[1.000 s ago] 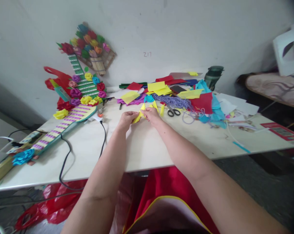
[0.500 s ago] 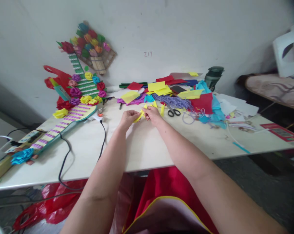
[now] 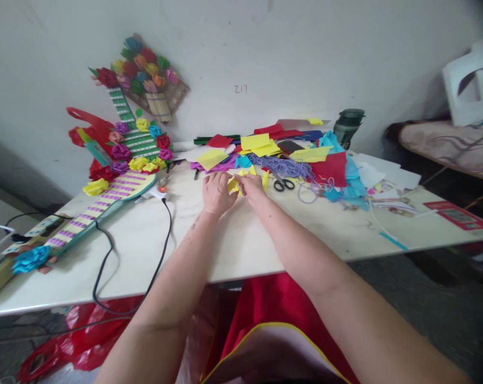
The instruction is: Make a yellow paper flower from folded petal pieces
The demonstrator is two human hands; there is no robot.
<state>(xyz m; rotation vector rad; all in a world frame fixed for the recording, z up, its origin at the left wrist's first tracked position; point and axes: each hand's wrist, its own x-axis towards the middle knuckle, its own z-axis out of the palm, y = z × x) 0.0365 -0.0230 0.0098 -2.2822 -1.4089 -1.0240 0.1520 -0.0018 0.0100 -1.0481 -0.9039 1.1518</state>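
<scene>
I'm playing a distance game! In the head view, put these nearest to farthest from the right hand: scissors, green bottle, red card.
From the right hand:
1. Scissors, just to its right.
2. Green bottle, farther right, near the wall.
3. Red card, right end of the table.

Before me a pale grey wall [image 3: 289,58] with small red handwriting [image 3: 240,89], my long whitish table [image 3: 249,250] set against it, dark grey floor [image 3: 413,304] below its right end, a pinkish patterned padded surface [image 3: 445,141] at my far right, soft even light
</scene>
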